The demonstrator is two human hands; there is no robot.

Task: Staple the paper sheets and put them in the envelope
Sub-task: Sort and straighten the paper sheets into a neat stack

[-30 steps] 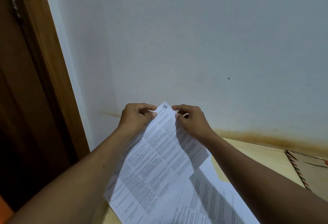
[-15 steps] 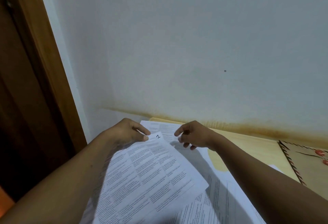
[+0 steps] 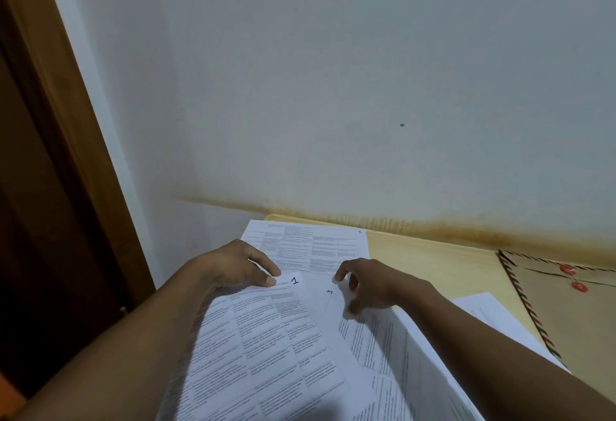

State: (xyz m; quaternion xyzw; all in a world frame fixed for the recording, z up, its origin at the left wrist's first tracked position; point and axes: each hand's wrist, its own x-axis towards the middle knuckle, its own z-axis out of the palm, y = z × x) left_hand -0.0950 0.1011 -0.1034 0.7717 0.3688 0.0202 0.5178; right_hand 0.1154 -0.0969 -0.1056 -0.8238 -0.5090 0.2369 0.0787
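While held, sheet 1 (image 3: 266, 347) points away.

Surface (image 3: 433, 260) abuts wall (image 3: 333, 87) at far side; door frame (image 3: 66, 154) at left, beyond surface edge. Sheet marked 1 (image 3: 266, 337) near left, overlapping sheet marked 3 (image 3: 383, 337) on its right. Third sheet (image 3: 310, 247) farther back, close to wall, partly under both. Fourth sheet (image 3: 493, 314) right of sheet marked 3, between it and envelope (image 3: 566, 304). Envelope flat at far right, near wall. Left hand (image 3: 240, 265) grips far end of sheet marked 1; right hand (image 3: 370, 282) at far end of sheet marked 3.
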